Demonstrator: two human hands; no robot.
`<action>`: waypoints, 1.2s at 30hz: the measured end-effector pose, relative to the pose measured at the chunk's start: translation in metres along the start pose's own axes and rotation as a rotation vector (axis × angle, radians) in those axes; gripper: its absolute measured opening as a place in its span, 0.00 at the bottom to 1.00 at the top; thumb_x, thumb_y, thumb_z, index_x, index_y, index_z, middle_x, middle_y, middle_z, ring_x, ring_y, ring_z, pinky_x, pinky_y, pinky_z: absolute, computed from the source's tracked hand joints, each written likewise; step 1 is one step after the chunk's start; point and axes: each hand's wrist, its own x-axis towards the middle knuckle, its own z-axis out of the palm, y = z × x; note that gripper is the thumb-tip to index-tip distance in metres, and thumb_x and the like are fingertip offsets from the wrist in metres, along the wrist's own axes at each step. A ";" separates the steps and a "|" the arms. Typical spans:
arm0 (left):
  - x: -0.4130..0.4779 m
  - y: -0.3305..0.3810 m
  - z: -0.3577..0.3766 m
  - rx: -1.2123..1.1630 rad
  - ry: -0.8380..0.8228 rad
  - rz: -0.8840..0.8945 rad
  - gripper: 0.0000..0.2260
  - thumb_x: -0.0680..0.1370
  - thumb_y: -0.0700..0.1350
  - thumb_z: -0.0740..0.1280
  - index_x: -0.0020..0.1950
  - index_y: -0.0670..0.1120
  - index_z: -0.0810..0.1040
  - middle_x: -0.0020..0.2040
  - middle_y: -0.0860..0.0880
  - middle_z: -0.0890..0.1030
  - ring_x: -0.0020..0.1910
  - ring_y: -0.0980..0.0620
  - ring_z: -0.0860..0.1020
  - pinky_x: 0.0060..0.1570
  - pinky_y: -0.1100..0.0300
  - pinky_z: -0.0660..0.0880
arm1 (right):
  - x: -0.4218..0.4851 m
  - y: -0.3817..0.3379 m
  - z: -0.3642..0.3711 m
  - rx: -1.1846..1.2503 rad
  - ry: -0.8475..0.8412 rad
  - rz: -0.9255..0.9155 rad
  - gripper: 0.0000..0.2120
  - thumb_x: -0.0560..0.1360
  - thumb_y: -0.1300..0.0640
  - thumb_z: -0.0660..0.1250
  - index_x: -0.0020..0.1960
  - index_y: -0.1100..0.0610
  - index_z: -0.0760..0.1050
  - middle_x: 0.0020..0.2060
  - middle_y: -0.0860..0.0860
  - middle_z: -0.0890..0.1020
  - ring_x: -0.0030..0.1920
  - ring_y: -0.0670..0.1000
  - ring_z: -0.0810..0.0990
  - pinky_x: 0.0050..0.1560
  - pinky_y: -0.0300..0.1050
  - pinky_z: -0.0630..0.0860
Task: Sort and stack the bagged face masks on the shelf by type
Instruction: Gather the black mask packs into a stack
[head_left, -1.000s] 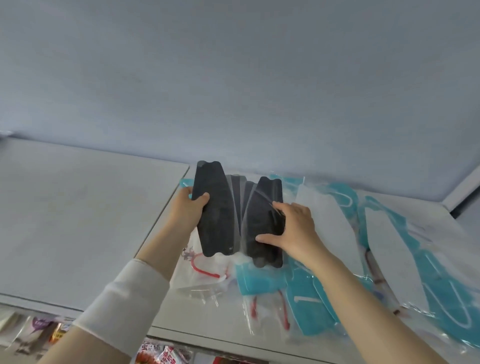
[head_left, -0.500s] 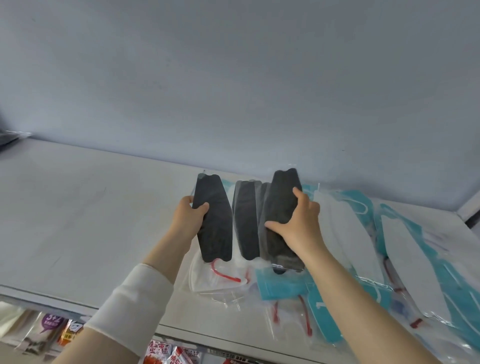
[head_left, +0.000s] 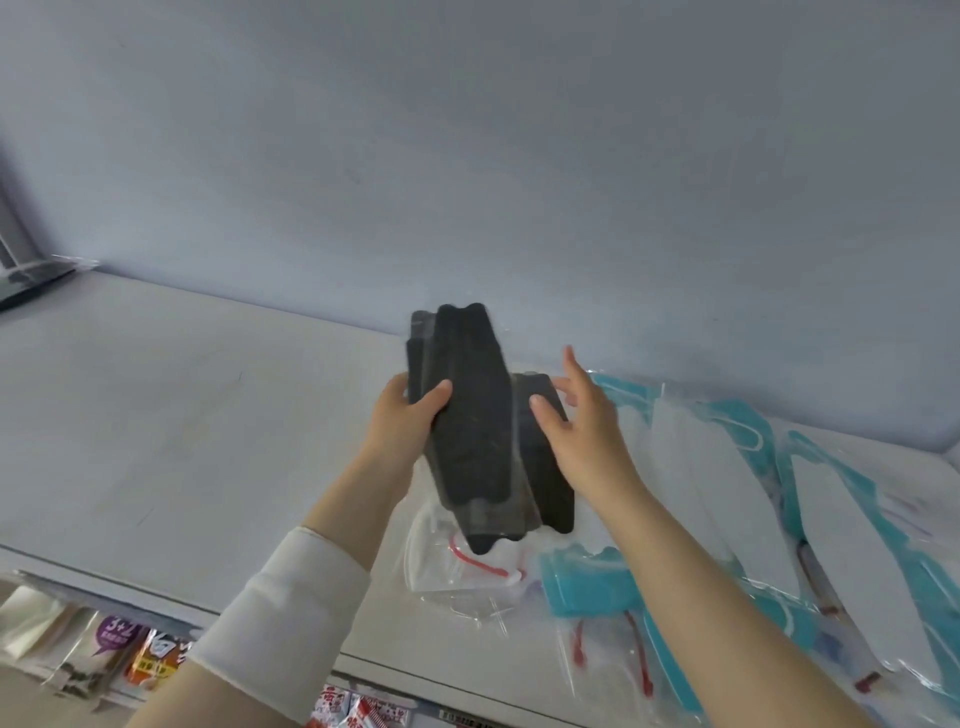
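Note:
My left hand (head_left: 402, 422) grips a bundle of bagged black masks (head_left: 470, 431), held upright above the white shelf (head_left: 171, 415). Just right of the bundle, my right hand (head_left: 582, 431) has its fingers spread, the thumb resting near the rightmost black mask (head_left: 545, 467). Below the bundle lies a white mask with red ear loops (head_left: 457, 561) in a clear bag. A folded teal mask (head_left: 587, 582) lies beside it. Long white masks in teal-edged bags (head_left: 717, 493) spread over the shelf's right side.
The grey back wall (head_left: 467, 156) rises right behind the masks. A dark bagged item (head_left: 31, 283) lies at the shelf's far left. Snack packets (head_left: 119, 649) hang on the level below the shelf's front edge.
The fanned black masks have been pushed together into one overlapping bundle in my left hand. My right hand has let go of its black mask and opened. The view has shifted left.

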 end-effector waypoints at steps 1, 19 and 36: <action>0.003 -0.002 -0.010 -0.009 0.044 -0.019 0.14 0.78 0.43 0.66 0.60 0.39 0.72 0.57 0.40 0.79 0.54 0.42 0.79 0.57 0.47 0.76 | 0.005 0.008 0.000 -0.230 0.024 0.073 0.33 0.77 0.43 0.59 0.76 0.53 0.51 0.71 0.55 0.64 0.70 0.55 0.62 0.70 0.51 0.61; -0.010 0.007 0.005 -0.002 -0.068 0.001 0.14 0.78 0.46 0.65 0.63 0.43 0.72 0.58 0.44 0.80 0.54 0.45 0.79 0.58 0.48 0.76 | -0.001 0.017 -0.053 0.805 -0.066 0.331 0.19 0.64 0.57 0.72 0.54 0.59 0.77 0.49 0.56 0.83 0.48 0.55 0.82 0.49 0.50 0.78; -0.066 0.085 0.096 0.179 -0.349 0.603 0.16 0.74 0.50 0.70 0.58 0.49 0.71 0.49 0.56 0.79 0.48 0.61 0.79 0.46 0.69 0.77 | -0.036 -0.017 -0.096 0.490 0.174 -0.004 0.23 0.72 0.50 0.69 0.64 0.48 0.66 0.57 0.44 0.76 0.56 0.44 0.75 0.59 0.40 0.73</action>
